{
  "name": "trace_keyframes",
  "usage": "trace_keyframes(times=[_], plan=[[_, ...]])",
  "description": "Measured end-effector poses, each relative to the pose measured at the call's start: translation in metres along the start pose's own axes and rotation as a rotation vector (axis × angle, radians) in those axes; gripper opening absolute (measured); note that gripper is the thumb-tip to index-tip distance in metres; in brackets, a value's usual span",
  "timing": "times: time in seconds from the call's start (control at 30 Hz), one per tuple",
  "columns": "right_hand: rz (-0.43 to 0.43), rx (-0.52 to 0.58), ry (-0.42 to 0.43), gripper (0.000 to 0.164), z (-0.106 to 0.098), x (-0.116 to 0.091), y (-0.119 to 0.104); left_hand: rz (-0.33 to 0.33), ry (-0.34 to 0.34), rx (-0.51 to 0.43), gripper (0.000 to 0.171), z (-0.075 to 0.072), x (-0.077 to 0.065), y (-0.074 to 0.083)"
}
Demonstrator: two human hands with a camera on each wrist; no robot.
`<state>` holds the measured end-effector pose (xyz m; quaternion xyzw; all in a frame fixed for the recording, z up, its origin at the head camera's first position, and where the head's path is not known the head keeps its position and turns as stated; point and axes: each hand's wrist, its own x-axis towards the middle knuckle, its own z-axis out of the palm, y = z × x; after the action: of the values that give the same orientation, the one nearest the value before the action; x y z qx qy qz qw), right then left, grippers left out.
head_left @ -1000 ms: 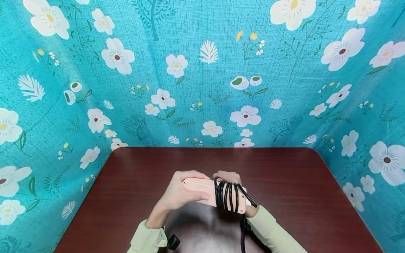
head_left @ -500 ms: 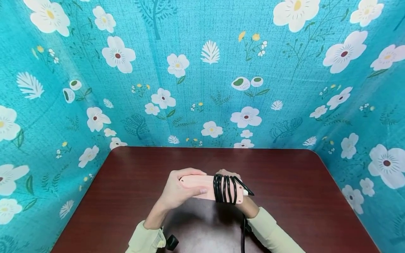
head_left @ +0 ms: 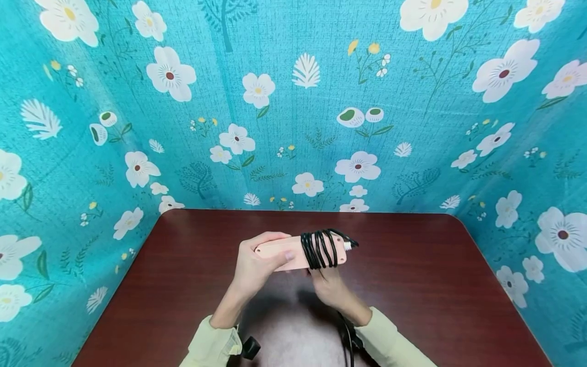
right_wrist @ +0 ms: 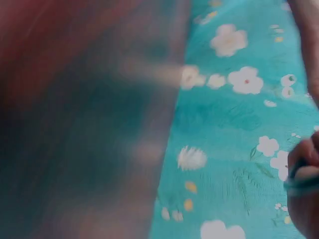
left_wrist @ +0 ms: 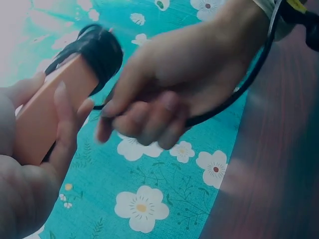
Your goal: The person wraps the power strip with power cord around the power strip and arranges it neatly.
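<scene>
A pink power strip (head_left: 294, 247) is held up above the table, with black cord (head_left: 316, 251) wound several times round its right part. A white ribbed collar (head_left: 347, 245) joins the cord to its right end. My left hand (head_left: 253, 267) grips the strip's left part, thumb across the face towards me. Below the coils is my right hand (head_left: 331, 288). In the left wrist view the right hand (left_wrist: 184, 82) has curled fingers and pinches the cord, whose loose length (left_wrist: 254, 74) runs back past the wrist. The right wrist view catches only blurred fingers (right_wrist: 305, 211) and some cord at its edge.
The dark red-brown table (head_left: 412, 275) has rounded far corners. A teal floral cloth (head_left: 293, 117) hangs behind it and along both sides. The loose cord (head_left: 349, 341) trails down by the right forearm towards the near edge.
My right hand has come from behind the strip round to its near side, below the coils. The strip has risen and shifted slightly left, its right end tipping up. My left hand keeps its grip.
</scene>
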<state>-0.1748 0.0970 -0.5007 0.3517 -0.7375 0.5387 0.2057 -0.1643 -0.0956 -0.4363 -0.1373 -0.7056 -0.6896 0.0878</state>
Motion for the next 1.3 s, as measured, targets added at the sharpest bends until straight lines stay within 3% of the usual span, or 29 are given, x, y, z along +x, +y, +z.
trace_keyframes(times=[0.07,0.17,0.23,0.3,0.37,0.5,0.7,0.9,1.1,1.3], plan=[[0.155,0.368,-0.049,0.031,0.003,0.005,-0.008,0.010,0.042,-0.008,0.036,0.002,0.001,-0.001],[0.316,0.901,-0.103,0.031,0.004,0.007,-0.012,0.052,0.085,0.012,0.036,0.007,0.001,-0.001],[0.408,1.143,-0.100,0.026,0.003,0.007,-0.012,0.078,0.109,0.037,0.036,0.010,0.001,-0.001],[0.475,1.238,-0.070,0.023,0.001,0.006,-0.012,0.095,0.128,0.054,0.037,0.013,0.001,-0.001],[0.534,1.189,-0.021,0.018,-0.001,0.007,-0.011,0.112,0.151,0.069,0.037,0.015,0.002,0.000],[0.578,0.931,0.011,0.011,-0.001,0.007,-0.012,0.160,0.226,0.118,0.037,0.014,0.008,0.001],[0.533,0.531,-0.073,0.025,0.004,0.006,-0.023,0.214,0.334,0.156,0.037,0.009,0.020,0.001],[0.502,0.326,-0.076,0.023,0.004,0.007,-0.036,0.253,0.368,0.254,0.038,0.010,0.021,-0.003],[0.380,0.085,-0.077,0.005,0.002,0.004,-0.040,0.370,0.404,0.422,0.040,0.004,0.021,-0.011],[0.226,-0.075,-0.040,0.006,-0.005,0.001,-0.035,0.514,0.444,0.559,0.044,-0.008,0.025,-0.016]])
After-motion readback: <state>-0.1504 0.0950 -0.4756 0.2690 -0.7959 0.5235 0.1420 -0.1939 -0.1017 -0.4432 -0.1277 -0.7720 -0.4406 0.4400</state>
